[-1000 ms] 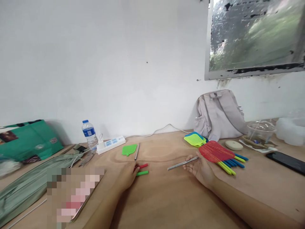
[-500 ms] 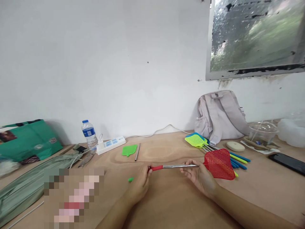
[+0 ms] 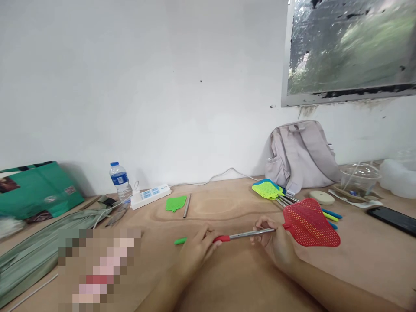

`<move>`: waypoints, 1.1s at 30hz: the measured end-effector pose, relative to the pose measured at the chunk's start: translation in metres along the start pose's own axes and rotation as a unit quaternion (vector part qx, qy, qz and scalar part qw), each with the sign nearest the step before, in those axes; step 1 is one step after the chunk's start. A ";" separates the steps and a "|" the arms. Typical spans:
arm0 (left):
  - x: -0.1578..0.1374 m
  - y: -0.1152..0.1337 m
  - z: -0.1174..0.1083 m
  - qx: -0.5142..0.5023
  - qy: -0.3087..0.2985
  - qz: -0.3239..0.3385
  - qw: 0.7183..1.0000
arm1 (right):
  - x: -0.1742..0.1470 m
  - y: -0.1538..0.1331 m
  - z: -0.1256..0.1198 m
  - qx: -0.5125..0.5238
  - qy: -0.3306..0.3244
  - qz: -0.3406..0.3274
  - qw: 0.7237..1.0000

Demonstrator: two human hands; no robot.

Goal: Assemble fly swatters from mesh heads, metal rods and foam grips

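A red fly swatter (image 3: 312, 223) with a metal rod lies across both of my hands, its mesh head to the right. My left hand (image 3: 199, 247) is closed round the red handle at the left end. The fingers of my right hand (image 3: 277, 242) hold the rod close to the head. Under my left hand a green handle (image 3: 180, 241) rests on the table, partly hidden. Farther back lie a green swatter head (image 3: 176, 203) and a loose metal tube (image 3: 187, 206), apart from each other.
Several assembled swatters (image 3: 268, 190) in yellow-green and blue are piled at the right, before a backpack (image 3: 302, 156). A phone (image 3: 393, 220) and a plastic cup (image 3: 360, 180) lie farther right. At the left stand a power strip (image 3: 151, 197), a water bottle (image 3: 121, 180) and a green bag (image 3: 39, 190).
The red swatter has shifted right and slightly down with my hands. My left hand has moved farther over its handle. More of the green handle shows on the table.
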State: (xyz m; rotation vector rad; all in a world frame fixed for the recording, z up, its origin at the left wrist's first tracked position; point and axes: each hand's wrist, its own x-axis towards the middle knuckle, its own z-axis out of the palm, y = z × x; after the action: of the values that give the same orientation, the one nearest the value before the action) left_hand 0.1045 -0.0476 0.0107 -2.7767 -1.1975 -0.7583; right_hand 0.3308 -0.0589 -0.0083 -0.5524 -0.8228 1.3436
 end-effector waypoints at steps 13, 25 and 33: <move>-0.005 0.050 0.002 -0.008 0.075 0.056 0.996 | -0.030 0.031 0.034 -0.104 0.143 -0.053 0.983; -0.006 0.048 -0.007 0.112 0.087 0.071 0.987 | -0.018 0.049 0.045 -0.087 0.124 -0.008 0.988; 0.001 0.053 -0.016 0.188 -0.077 -0.002 0.979 | -0.015 0.036 0.060 -0.216 -0.017 0.097 0.972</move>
State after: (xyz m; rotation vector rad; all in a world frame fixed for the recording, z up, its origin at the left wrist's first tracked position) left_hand 0.1348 -0.0873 0.0339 -2.5511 -1.2194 -0.2794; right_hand 0.2611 -0.0742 -0.0020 -0.9719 -1.1224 1.3570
